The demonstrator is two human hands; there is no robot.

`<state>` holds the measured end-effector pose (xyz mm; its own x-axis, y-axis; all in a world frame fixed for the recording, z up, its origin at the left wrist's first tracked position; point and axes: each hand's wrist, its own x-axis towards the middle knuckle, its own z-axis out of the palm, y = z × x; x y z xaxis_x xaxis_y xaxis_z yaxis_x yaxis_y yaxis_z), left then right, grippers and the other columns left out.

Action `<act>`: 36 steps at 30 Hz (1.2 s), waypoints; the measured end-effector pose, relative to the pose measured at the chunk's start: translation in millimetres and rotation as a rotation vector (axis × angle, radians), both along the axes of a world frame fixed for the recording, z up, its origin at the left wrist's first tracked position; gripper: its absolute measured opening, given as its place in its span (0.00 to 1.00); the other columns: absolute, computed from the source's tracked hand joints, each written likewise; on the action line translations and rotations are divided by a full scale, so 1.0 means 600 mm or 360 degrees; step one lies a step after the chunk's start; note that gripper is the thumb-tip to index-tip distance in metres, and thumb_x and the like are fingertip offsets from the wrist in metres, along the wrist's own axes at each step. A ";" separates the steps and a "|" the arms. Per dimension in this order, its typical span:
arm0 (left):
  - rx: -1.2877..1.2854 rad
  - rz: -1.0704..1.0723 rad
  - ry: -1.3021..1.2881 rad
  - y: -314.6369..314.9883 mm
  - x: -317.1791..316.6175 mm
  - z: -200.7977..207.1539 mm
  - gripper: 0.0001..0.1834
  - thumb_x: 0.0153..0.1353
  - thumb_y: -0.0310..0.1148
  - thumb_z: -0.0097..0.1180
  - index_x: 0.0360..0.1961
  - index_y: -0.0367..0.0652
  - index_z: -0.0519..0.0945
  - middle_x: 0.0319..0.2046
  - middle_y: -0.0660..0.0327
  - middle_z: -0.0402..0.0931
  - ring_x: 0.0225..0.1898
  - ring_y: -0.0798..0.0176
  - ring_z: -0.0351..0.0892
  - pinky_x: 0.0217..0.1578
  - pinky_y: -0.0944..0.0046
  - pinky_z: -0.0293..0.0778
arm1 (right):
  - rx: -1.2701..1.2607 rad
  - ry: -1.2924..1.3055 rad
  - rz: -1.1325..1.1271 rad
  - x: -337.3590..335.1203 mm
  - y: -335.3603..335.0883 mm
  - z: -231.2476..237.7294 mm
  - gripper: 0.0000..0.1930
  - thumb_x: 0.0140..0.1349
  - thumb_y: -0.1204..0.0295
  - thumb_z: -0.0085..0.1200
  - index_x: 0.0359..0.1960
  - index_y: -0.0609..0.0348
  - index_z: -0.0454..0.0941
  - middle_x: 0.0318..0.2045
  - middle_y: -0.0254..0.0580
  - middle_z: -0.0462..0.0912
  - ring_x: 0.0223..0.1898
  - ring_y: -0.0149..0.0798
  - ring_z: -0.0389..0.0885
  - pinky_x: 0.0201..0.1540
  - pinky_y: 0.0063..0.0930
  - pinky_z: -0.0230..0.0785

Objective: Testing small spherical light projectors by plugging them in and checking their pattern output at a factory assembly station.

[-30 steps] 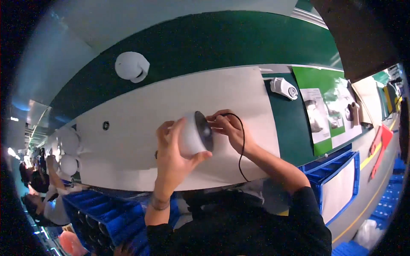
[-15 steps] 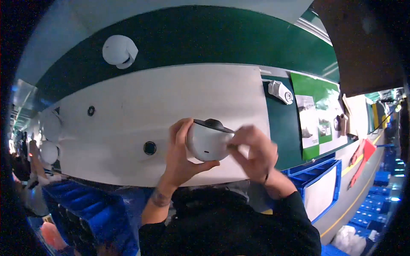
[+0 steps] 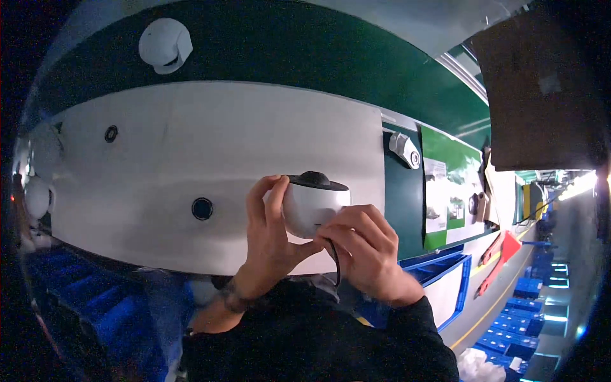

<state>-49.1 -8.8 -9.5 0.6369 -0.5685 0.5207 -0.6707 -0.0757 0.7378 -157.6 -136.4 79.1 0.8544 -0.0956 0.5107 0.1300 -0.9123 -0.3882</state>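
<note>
A white, rounded camera-like housing (image 3: 304, 210) with a black face and a raised black dome is tilted up above the white work surface (image 3: 273, 121). My left hand (image 3: 264, 235) grips its left side, with fingers at the black rim and thumb underneath. My right hand (image 3: 366, 248) is closed in a pinch on a thin black cable (image 3: 337, 264), which hangs in a curve below the fingers. Its fingertips press against the housing's lower right, by the small dark slot, mostly covering it. Whether the cable's end is inside the slot is hidden.
A dark round part (image 3: 202, 208) and a smaller ring (image 3: 111, 134) lie to the left. Another white housing (image 3: 164, 46) sits on the green strip behind. To the right are a crumpled white packet (image 3: 405, 150), green-and-white sheets (image 3: 443, 191) and a blue bin (image 3: 445, 286).
My right hand has come down and inward to the housing's lower right, by the slot, and the black cable now shows clearly. The view has shifted; my left hand keeps its hold.
</note>
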 end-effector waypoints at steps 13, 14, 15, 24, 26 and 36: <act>0.0055 0.0027 0.0183 0.009 -0.004 0.003 0.63 0.32 0.36 0.82 0.70 0.40 0.57 0.62 0.42 0.60 0.61 0.36 0.65 0.55 0.45 0.74 | -0.0266 0.0197 -0.0055 0.017 0.008 0.001 0.16 0.40 0.82 0.67 0.35 0.60 0.84 0.36 0.41 0.82 0.40 0.49 0.81 0.42 0.40 0.78; 0.0041 -0.0016 0.0206 0.009 -0.003 0.004 0.63 0.32 0.37 0.82 0.70 0.40 0.57 0.62 0.42 0.59 0.61 0.36 0.65 0.55 0.46 0.74 | -0.0279 0.0160 -0.0059 0.016 0.008 -0.002 0.16 0.40 0.82 0.67 0.35 0.59 0.85 0.36 0.40 0.82 0.40 0.48 0.81 0.42 0.40 0.78; 0.0036 -0.0015 0.0214 0.009 -0.003 0.006 0.63 0.32 0.37 0.82 0.70 0.40 0.57 0.62 0.42 0.59 0.61 0.36 0.65 0.55 0.46 0.74 | -0.0281 0.0162 -0.0056 0.013 0.007 -0.005 0.16 0.40 0.82 0.67 0.35 0.59 0.85 0.36 0.40 0.82 0.40 0.48 0.81 0.42 0.40 0.78; -0.0238 -0.0165 0.0609 0.063 0.026 -0.027 0.40 0.53 0.41 0.74 0.61 0.37 0.66 0.58 0.44 0.69 0.57 0.51 0.75 0.48 0.57 0.79 | -0.0048 0.0072 -0.0192 0.016 -0.037 -0.073 0.55 0.40 0.57 0.80 0.70 0.60 0.59 0.64 0.64 0.66 0.60 0.62 0.73 0.57 0.49 0.74; 0.0003 -0.0321 0.1423 0.075 0.036 -0.037 0.22 0.62 0.40 0.68 0.48 0.36 0.74 0.39 0.55 0.79 0.38 0.64 0.82 0.38 0.66 0.78 | 0.0200 0.0124 -0.0143 0.019 -0.037 -0.087 0.55 0.43 0.51 0.78 0.69 0.64 0.60 0.64 0.64 0.67 0.62 0.61 0.72 0.60 0.49 0.70; 0.0125 -0.0398 0.1670 0.046 0.080 -0.022 0.15 0.68 0.41 0.62 0.41 0.38 0.78 0.27 0.67 0.75 0.26 0.75 0.72 0.29 0.72 0.69 | 0.0382 0.0160 -0.0044 0.029 -0.055 -0.081 0.52 0.43 0.59 0.79 0.69 0.63 0.61 0.65 0.68 0.65 0.65 0.64 0.69 0.62 0.51 0.71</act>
